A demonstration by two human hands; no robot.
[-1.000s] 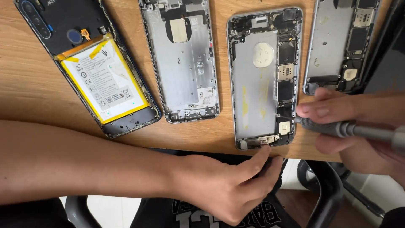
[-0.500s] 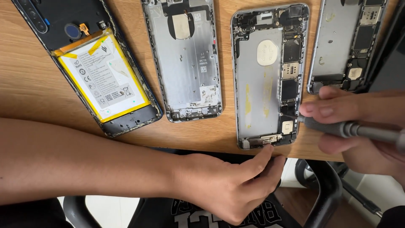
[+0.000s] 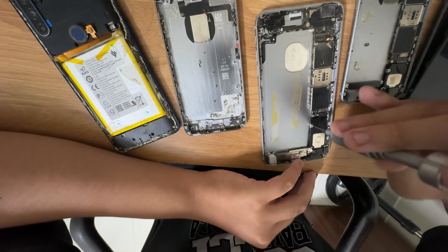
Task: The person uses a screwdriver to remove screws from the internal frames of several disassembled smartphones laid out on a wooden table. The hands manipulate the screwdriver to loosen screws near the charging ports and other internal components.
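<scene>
Opened phone housing (image 3: 293,88), the third of four laid out on the wooden table (image 3: 42,93), is being worked on at its lower end, directly under the fingertips of both hands. Its bottom edge is steadied by the left hand (image 3: 261,205), whose thumb and forefinger are pinched narrowly against the frame just past the table edge. A slim metal screwdriver (image 3: 396,158) is gripped by the right hand (image 3: 396,130), fingers closed around the shaft, and the tip is set on the small parts just ahead of those fingertips. Battery and screen are already gone from this housing, while boards and connectors are left inside. Further from the fingers, a dark phone with a yellow-edged battery (image 3: 112,84) is seen untouched.
</scene>
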